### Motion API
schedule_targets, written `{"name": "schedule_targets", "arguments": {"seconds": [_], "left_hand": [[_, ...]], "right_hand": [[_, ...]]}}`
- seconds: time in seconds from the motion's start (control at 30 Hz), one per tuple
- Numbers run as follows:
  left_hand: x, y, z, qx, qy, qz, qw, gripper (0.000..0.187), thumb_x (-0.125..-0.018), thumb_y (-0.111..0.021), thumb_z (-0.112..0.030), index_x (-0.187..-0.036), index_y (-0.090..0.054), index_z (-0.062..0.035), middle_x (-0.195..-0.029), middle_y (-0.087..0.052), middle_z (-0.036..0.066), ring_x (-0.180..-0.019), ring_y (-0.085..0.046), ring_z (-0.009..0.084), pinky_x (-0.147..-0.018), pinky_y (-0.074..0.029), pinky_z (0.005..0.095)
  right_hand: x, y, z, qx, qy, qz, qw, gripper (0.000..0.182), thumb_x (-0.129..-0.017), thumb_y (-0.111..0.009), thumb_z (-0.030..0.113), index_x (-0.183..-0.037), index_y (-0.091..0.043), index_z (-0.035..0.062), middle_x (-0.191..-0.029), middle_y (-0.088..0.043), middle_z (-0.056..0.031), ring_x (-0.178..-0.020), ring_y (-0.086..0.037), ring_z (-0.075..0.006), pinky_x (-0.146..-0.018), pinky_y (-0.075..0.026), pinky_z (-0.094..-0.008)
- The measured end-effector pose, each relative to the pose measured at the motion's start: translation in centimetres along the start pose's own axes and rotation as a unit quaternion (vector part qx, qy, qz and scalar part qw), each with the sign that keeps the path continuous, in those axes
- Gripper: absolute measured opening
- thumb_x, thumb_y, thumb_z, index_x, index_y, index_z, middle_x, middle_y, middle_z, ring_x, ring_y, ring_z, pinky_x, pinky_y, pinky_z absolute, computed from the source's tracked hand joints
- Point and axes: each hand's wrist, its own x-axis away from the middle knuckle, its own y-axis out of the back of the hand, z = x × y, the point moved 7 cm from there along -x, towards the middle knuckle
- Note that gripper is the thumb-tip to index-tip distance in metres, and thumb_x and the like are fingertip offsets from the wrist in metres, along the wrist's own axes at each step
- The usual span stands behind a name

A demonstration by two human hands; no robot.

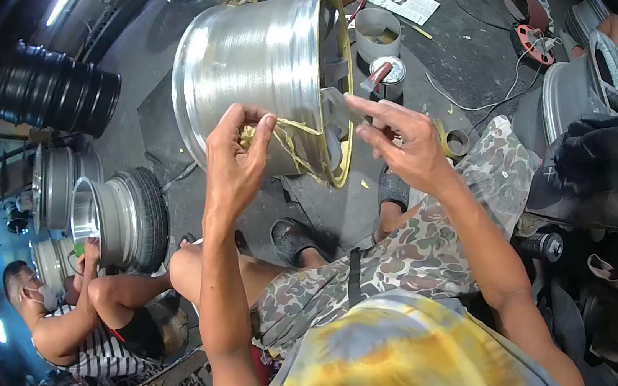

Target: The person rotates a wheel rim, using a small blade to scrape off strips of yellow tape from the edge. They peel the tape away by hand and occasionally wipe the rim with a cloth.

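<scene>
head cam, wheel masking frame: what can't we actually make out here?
- Wheel face: turned away in the head view, seen edge-on; spoke pattern unreadable.
- Yellow tape strip: its start hidden under the left hand.
- Small tool at the right hand: partly covered by fingers, type unclear.
- Newspaper: print too small.
- Frame corners: dark lens vignette.
</scene>
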Motion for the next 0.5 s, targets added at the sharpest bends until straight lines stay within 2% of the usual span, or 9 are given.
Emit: {"name": "schedule_targets", "arguments": {"seconds": [0.03,0.07,0.1,0.17,0.27,0.33,0.37,0.43,0.5], "left_hand": [[0.0,-1.0,0.0,0.143,-0.017,0.004,0.990,0.020,-0.106,-0.069,-0.018,-0.103,-0.070,0.0012,-0.099,-0.074,0.006,-0.080,-0.062,0.0092,-0.071,-0.050,0.0259],[-0.1,-1.8,-0.1,0.284,-0.032,0.008,0.958,0.021,-0.107,-0.067,-0.020,-0.105,-0.068,0.0005,-0.104,-0.075,0.007,-0.084,-0.064,0.0097,-0.073,-0.052,0.0260],[-0.1,-2.3,-0.1,0.285,-0.033,0.010,0.958,0.021,-0.107,-0.067,-0.020,-0.105,-0.068,0.0005,-0.104,-0.075,0.007,-0.084,-0.064,0.0097,-0.073,-0.052,0.0260],[0.0,-3.7,0.1,0.410,0.009,0.069,0.909,0.020,-0.109,-0.064,-0.021,-0.109,-0.064,-0.0012,-0.113,-0.076,0.011,-0.091,-0.067,0.0115,-0.078,-0.055,0.0274],[-0.3,-3.5,0.2,0.386,-0.007,0.057,0.921,0.019,-0.111,-0.061,-0.019,-0.110,-0.062,-0.0005,-0.109,-0.076,0.012,-0.091,-0.067,0.0104,-0.077,-0.055,0.0264],[-0.2,-3.3,0.1,0.360,-0.021,0.041,0.932,0.019,-0.111,-0.061,-0.018,-0.110,-0.061,0.0007,-0.107,-0.076,0.011,-0.090,-0.067,0.0096,-0.076,-0.056,0.0258],[-0.1,-3.2,-0.2,0.342,-0.029,0.037,0.939,0.019,-0.111,-0.061,-0.019,-0.109,-0.062,-0.0004,-0.106,-0.076,0.011,-0.089,-0.067,0.0098,-0.076,-0.055,0.0257],[0.1,-3.1,-1.0,0.325,-0.038,0.039,0.944,0.019,-0.111,-0.061,-0.020,-0.109,-0.063,-0.0015,-0.106,-0.076,0.011,-0.089,-0.067,0.0101,-0.076,-0.054,0.0256],[0.3,-2.8,-1.6,0.273,-0.034,0.037,0.961,0.019,-0.111,-0.061,-0.020,-0.108,-0.063,-0.0014,-0.105,-0.076,0.010,-0.086,-0.066,0.0093,-0.075,-0.054,0.0250]], "right_hand": [[0.2,0.3,-0.2,0.003,-0.001,-0.002,1.000,0.047,-0.096,-0.074,0.002,-0.142,-0.070,0.0106,-0.080,-0.060,-0.0016,-0.060,-0.055,-0.0078,-0.056,-0.046,-0.0274],[0.5,0.3,-0.6,0.005,-0.017,0.014,1.000,0.048,-0.095,-0.074,0.001,-0.142,-0.069,0.0100,-0.090,-0.067,-0.0064,-0.063,-0.056,-0.0110,-0.060,-0.048,-0.0290],[0.7,0.1,-1.1,0.006,-0.033,0.030,0.999,0.049,-0.094,-0.075,0.001,-0.141,-0.069,0.0094,-0.100,-0.073,-0.0112,-0.066,-0.057,-0.0141,-0.063,-0.050,-0.0306],[0.9,-0.7,-1.3,0.019,-0.015,0.027,0.999,0.048,-0.094,-0.075,0.001,-0.141,-0.069,0.0100,-0.105,-0.075,-0.0121,-0.065,-0.058,-0.0160,-0.064,-0.051,-0.0320],[1.0,-1.6,-1.2,0.016,-0.013,0.046,0.999,0.048,-0.095,-0.073,0.001,-0.142,-0.069,0.0109,-0.097,-0.071,-0.0115,-0.064,-0.056,-0.0208,-0.063,-0.051,-0.0358],[0.9,-2.0,-0.8,0.100,0.054,0.064,0.991,0.048,-0.095,-0.072,0.001,-0.141,-0.069,0.0120,-0.087,-0.064,-0.0119,-0.064,-0.058,-0.0270,-0.062,-0.050,-0.0400],[0.8,-2.4,-1.1,0.100,0.053,0.066,0.991,0.048,-0.095,-0.072,0.001,-0.141,-0.069,0.0120,-0.087,-0.064,-0.0119,-0.064,-0.058,-0.0270,-0.062,-0.050,-0.0400],[0.7,-3.4,-1.0,0.106,0.077,0.073,0.989,0.047,-0.095,-0.070,0.000,-0.141,-0.069,0.0123,-0.082,-0.057,-0.0131,-0.067,-0.060,-0.0323,-0.062,-0.049,-0.0428],[0.1,-4.2,-0.9,0.102,0.077,0.076,0.989,0.047,-0.095,-0.069,0.000,-0.141,-0.069,0.0124,-0.082,-0.057,-0.0130,-0.068,-0.062,-0.0332,-0.062,-0.049,-0.0432]]}}
